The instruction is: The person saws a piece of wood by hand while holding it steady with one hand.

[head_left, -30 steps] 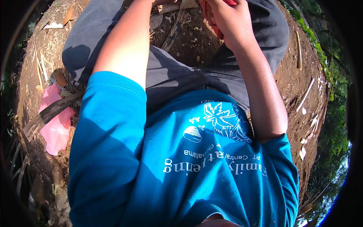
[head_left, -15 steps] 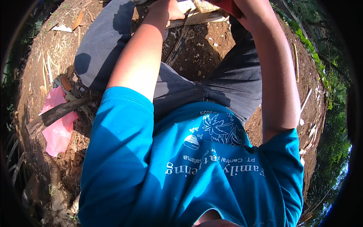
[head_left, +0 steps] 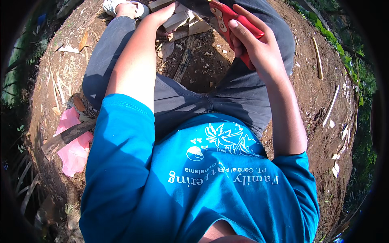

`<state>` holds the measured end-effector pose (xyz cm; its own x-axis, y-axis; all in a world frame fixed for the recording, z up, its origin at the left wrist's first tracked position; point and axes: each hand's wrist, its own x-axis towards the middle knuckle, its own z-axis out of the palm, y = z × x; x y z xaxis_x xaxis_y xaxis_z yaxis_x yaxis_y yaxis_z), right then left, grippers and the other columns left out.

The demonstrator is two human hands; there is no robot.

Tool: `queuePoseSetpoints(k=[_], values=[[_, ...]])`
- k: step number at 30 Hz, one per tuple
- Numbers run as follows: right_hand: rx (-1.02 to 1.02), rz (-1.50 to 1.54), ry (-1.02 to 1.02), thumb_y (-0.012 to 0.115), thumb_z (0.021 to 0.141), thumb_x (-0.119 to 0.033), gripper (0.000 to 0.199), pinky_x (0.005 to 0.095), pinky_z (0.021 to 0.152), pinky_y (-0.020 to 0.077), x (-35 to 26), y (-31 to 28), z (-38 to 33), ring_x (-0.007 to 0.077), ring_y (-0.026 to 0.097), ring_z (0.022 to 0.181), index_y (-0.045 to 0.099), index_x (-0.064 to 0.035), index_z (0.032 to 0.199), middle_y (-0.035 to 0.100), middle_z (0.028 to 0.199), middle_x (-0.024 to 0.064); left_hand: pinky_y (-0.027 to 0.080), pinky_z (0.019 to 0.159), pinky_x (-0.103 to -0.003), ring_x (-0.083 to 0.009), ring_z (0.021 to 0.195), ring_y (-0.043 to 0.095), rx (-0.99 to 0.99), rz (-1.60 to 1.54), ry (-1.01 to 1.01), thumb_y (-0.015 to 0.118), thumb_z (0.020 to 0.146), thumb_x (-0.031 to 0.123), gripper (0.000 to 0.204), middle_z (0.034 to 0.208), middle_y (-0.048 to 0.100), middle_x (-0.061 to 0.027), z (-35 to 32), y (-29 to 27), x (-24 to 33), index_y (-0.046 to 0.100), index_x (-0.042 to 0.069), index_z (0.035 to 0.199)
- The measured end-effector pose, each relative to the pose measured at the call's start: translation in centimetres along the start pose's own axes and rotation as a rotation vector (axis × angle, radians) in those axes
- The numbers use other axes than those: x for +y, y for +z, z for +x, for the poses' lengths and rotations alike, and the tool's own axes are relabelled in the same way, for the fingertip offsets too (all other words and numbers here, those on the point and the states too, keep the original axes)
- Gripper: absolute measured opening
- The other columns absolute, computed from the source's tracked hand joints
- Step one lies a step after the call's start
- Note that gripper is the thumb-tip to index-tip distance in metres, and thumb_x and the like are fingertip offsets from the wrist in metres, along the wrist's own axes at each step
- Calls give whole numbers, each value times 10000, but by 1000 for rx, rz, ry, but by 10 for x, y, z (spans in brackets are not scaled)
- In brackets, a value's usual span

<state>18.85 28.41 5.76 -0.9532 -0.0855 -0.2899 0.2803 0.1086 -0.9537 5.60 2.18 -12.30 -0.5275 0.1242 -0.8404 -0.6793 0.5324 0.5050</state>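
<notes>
My right hand [head_left: 253, 40] is wrapped round the red handle [head_left: 221, 16] of a hand saw, its index finger stretched along the grip. The dark saw blade [head_left: 196, 5] points up and left from the handle, over the wood, and runs out at the top edge. At the top, my left hand [head_left: 164, 14] is closed on a piece of wood [head_left: 176, 21]; most of its fingers are hidden or cut off by the frame. Below the blade, a pale sawn board [head_left: 190, 30] lies across the ground between my legs.
My bent legs in dark trousers [head_left: 107, 60] frame a patch of brown soil strewn with wood chips. To the left, a dark branch [head_left: 69, 137] lies over a pink plastic sheet [head_left: 75, 156]. Thin wood strips [head_left: 318, 58] are scattered at right, before green plants [head_left: 342, 52].
My right hand has drawn the saw down and back toward me, so its handle now shows. My left hand has shifted slightly left, and the view has tilted a little.
</notes>
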Motion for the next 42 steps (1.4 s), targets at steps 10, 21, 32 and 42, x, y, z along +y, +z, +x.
queuePoseSetpoints(k=[10,21,32,42], values=[[-10,8,56,677,1021,-319,474,206,546,439,18,-14,2,38,564,609,625,-13,1380,665,783,4,525,922,-532,-511,1019,676,604,513,424,458,936,470,582,1009,702,-313,55,9,-56,732,-37,1020],[-65,72,-32,631,1047,-218,553,208,527,477,8,8,-21,52,580,593,458,-17,1533,693,943,54,510,979,-501,-482,1121,671,626,327,218,514,851,487,598,1131,698,-331,49,18,-37,747,-22,1063],[-47,-92,-167,662,968,-173,518,348,1045,472,1,19,-34,269,660,1216,545,75,1408,689,1276,232,527,720,-498,-336,821,748,631,674,648,464,997,405,471,917,745,-243,61,7,-58,698,-3,994],[26,-121,-124,656,979,-128,492,336,1025,485,5,26,-46,239,666,1188,550,52,1424,693,1276,208,524,682,-542,-440,797,711,692,527,755,555,950,310,333,841,727,-230,53,27,-40,762,73,841]])
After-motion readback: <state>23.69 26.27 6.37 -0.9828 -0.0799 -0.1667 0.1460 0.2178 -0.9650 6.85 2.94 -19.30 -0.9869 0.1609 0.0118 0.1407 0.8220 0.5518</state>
